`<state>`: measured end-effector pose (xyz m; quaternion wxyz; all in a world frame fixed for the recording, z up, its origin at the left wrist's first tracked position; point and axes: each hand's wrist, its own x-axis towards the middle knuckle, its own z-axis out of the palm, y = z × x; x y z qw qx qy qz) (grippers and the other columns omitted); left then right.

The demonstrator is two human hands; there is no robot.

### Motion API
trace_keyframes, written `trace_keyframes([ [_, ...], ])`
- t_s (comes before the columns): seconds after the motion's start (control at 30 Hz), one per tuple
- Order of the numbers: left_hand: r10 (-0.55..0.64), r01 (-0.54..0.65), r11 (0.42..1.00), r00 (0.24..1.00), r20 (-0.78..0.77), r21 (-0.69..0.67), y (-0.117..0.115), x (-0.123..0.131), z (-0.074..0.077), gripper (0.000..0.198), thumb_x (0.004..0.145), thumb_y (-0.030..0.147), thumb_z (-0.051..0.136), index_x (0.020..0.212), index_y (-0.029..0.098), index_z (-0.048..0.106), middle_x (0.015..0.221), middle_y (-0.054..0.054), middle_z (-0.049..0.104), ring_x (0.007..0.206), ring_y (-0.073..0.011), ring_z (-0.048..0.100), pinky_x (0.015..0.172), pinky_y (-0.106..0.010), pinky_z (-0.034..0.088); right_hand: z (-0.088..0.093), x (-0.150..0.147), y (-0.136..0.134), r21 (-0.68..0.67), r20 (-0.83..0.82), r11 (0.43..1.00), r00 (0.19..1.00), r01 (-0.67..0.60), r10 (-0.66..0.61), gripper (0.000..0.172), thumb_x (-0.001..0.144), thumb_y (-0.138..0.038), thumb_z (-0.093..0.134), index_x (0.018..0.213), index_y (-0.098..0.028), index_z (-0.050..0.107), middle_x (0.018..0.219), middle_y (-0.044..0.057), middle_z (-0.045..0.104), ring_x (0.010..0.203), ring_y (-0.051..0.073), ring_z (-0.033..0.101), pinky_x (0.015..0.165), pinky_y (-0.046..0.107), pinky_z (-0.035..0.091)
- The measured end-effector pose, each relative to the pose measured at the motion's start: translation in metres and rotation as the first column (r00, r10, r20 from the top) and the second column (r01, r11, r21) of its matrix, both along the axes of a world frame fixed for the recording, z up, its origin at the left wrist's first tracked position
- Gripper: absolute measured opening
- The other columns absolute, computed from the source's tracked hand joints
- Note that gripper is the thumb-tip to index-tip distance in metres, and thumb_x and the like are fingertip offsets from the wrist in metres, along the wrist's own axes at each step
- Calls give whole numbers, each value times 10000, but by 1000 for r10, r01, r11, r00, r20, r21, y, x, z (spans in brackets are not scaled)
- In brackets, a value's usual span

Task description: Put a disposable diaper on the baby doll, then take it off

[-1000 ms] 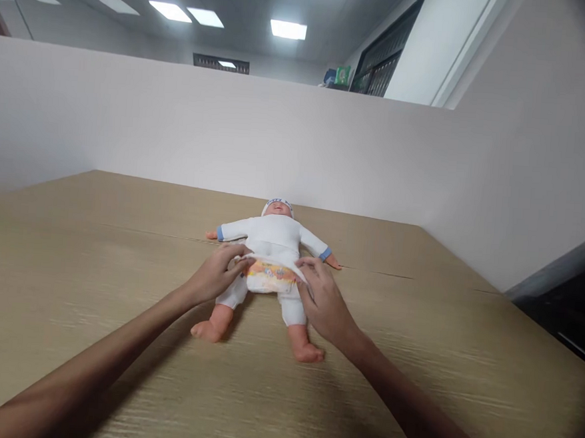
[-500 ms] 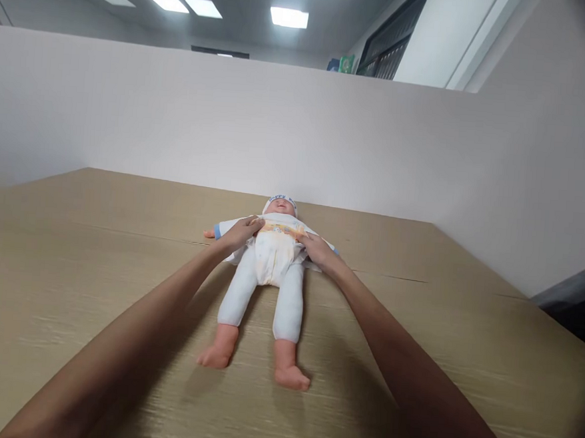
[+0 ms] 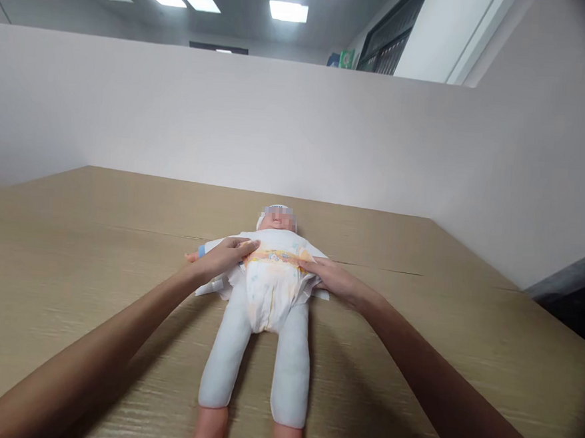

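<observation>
White paper diaper (image 3: 271, 289) with orange-printed waistband (image 3: 276, 256) is covering the white-clothed doll (image 3: 290, 372) on the tan wooden desk (image 3: 113, 353); side wings (image 3: 210, 287) are lying unfastened; left hand (image 3: 227, 256), right hand (image 3: 337, 280) are touching waistband's sides; whether pinching, cannot tell.

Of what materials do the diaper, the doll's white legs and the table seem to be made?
Diaper: probably thin nonwoven, matt; it creases finely. White legs: likely stuffed fabric, matt and rounded. Table: wood or laminate, faintly glossy, with streaks resembling grain.
</observation>
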<state>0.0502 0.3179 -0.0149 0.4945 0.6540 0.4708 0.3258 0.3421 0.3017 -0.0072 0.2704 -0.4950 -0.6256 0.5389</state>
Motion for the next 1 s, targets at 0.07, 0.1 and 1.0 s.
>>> trace_keyframes([
  [0.07,45,-35,996,992,-115,86,-2,-1,7,587,962,756,588,727,223,512,678,27,541,617,-152,446,628,-305,302,5,3,-8,129,77,992,997,6,-16,459,977,-609,653,1170,-220,803,1207,61,826,1053,258,752,849,317,590],
  [0.1,90,-60,985,979,-185,162,-2,-1,10,549,980,719,587,743,226,542,676,22,569,619,-163,475,631,-309,307,5,5,-11,241,160,970,984,33,-73,424,982,-587,653,1120,-213,797,1131,58,834,1000,251,750,824,315,573],
  [1.0,190,315,717,771,-608,622,-42,94,14,363,822,525,791,1093,287,753,1245,-83,728,1187,-410,532,1021,-593,408,-59,32,-62,497,497,843,728,207,-472,355,879,-486,787,713,-249,582,639,-7,622,644,197,553,630,309,320],
])
